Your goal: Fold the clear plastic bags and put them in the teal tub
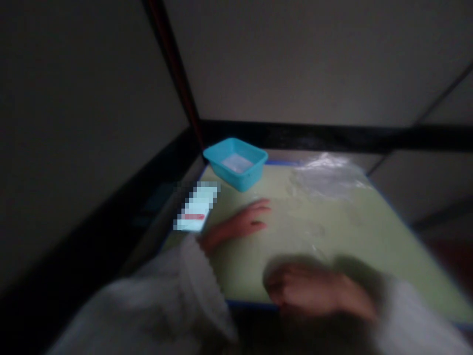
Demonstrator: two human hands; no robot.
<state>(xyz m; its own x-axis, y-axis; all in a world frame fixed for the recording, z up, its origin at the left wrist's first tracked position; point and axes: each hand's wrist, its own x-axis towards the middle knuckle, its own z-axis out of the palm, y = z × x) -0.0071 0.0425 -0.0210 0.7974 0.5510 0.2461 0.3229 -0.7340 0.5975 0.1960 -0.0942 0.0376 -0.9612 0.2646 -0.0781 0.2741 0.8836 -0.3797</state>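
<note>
My left hand is open, its fingers stretched out and apart over the pale yellow tabletop. Its fingertips lie at or near a thin, clear plastic sheet or bag, whose outline is faint. Close to the table's front edge, my right hand is curled closed and somewhat blurred. The fingertips are turned out of sight, so whatever they hold, if anything, is hidden.
A turquoise plastic basket with something whitish inside stands at the back left. Crumpled clear plastic lies at the back right. A lit, pixelated screen is at the left edge. Walls rise behind and left of the blue-edged table.
</note>
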